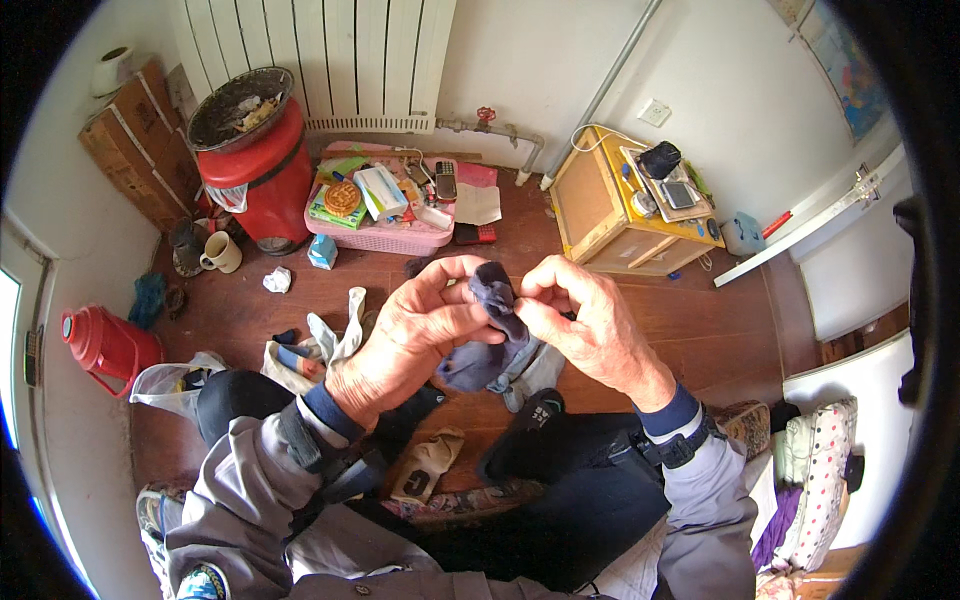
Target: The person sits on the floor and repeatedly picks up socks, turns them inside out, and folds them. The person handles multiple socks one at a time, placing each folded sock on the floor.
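A dark grey-blue cloth piece, apparently a sock (pixel 495 296), is held up between both hands, in front of my chest. My left hand (pixel 420 322) grips it from the left, with its fingers behind and its thumb in front. The thumb and index finger of my right hand (pixel 581 319) pinch its right edge. More dark bluish cloth (pixel 472 366) hangs or lies just below; whether it belongs to the same piece I cannot tell. Light grey socks (pixel 536 371) lie beside it. On the floor between my legs is a beige sock (pixel 427 469) with a dark letter.
Pale socks (pixel 337 337) and crumpled tissue (pixel 277 280) lie on the floor at left, near a mug (pixel 222 253) and a red thermos (pixel 112 345). A cluttered pink basket (pixel 382 238), a red bin (pixel 281 165) and a wooden cabinet (pixel 600 202) stand ahead. Bedding (pixel 814 480) is at right.
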Available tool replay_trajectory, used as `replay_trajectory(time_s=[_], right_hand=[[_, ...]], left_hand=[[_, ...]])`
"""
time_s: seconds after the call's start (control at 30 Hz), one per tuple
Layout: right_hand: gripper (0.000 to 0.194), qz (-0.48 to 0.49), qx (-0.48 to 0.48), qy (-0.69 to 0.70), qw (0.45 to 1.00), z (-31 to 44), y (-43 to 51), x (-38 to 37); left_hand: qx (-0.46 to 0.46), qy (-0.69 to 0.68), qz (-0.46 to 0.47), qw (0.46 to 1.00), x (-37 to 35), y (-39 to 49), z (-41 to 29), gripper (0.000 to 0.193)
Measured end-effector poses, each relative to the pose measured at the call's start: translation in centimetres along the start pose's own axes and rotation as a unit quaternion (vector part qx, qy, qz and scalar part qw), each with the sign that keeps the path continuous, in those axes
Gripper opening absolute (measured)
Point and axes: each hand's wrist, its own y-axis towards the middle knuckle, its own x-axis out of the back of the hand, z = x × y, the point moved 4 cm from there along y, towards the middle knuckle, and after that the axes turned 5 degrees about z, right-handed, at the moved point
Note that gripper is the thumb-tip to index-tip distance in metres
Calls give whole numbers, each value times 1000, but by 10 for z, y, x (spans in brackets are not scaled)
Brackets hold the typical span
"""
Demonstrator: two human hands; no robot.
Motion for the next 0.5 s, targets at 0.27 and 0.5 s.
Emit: replay_trajectory(time_s=[0.27, 0.5], right_hand=[[10, 19, -13, 62, 998, -21, 15, -10], [9, 22, -23, 68, 997, -34, 18, -18]], left_hand=[[-23, 77, -48, 996, 18, 12, 0, 36], [-24, 87, -98, 991, 21, 12, 7, 41]])
